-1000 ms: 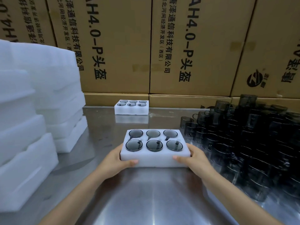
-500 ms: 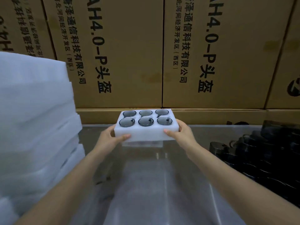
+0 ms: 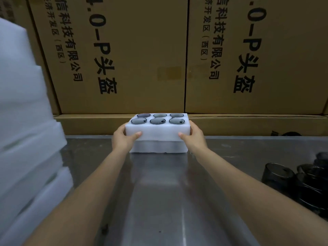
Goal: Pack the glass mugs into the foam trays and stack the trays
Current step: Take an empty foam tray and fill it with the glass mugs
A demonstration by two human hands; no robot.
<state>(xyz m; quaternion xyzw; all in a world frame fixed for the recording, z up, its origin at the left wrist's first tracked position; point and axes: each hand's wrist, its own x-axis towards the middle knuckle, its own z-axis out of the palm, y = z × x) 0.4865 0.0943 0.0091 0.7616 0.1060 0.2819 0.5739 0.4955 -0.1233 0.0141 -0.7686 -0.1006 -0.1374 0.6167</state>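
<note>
A white foam tray (image 3: 158,130) filled with several dark glass mugs (image 3: 157,121) sits on top of a second foam tray (image 3: 159,147) at the far end of the steel table (image 3: 159,192). My left hand (image 3: 124,139) grips the upper tray's left end, thumb on its front face. At the right end my right hand (image 3: 192,136) holds it the same way. The lower tray's contents are hidden under the upper one.
A tall stack of white foam trays (image 3: 26,139) fills the left side. Loose dark glass mugs (image 3: 301,181) crowd the table's right edge. Large brown cartons (image 3: 142,59) form a wall right behind the stacked trays.
Both hands carried the filled tray away from me across the table and brought it down onto the tray at the back. The view moved forward with them.
</note>
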